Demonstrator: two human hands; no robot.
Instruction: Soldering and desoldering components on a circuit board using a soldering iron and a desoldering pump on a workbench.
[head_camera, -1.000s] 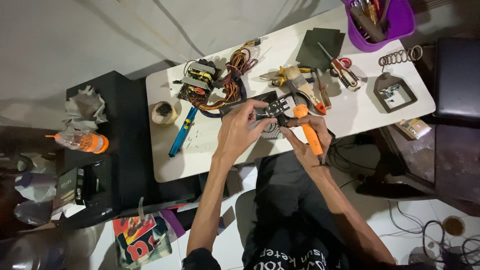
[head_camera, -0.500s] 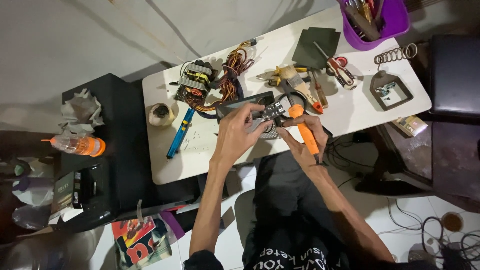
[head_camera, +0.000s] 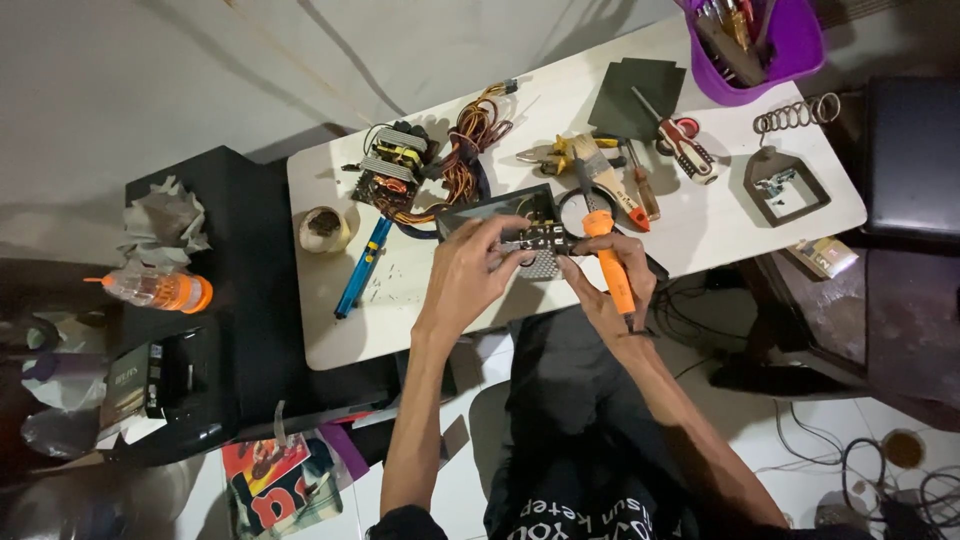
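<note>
Work: a small circuit board (head_camera: 538, 252) is held above the near edge of the white table (head_camera: 420, 300), between both hands.
Left hand (head_camera: 465, 275): its fingers (head_camera: 497, 232) are closed on the left end of the circuit board, thumb below and fingertips on top.
Right hand (head_camera: 612, 290): an orange-handled soldering iron (head_camera: 610, 262) is gripped in closed fingers (head_camera: 640, 280); the handle runs up out of the fist, and its upper end lies just right of the board. Contact between tip and board cannot be told.
Beyond the fingers: a dark rectangular frame (head_camera: 490, 207) lies on the table just behind the board, with a black ring (head_camera: 580, 203) beside it.
Left of the left fingers: a blue pen-like tool (head_camera: 362, 266) and a small round pot (head_camera: 323, 228) are laid well apart from the board.
Far side, left: a transformer board with bundled wires (head_camera: 420, 170) is set near the table's far edge.
Far side, right: a paintbrush (head_camera: 600, 180), a screwdriver (head_camera: 680, 145) and a dark square sheet (head_camera: 635, 95) are spread beyond the right fingers.
Far right: a coil-spring iron stand (head_camera: 785, 175) rests near the table corner, and a purple tub of tools (head_camera: 775, 45) stands at the top edge.
Side shelf: an orange bottle (head_camera: 160, 290) lies on the black cabinet (head_camera: 250, 300) left of the table.
</note>
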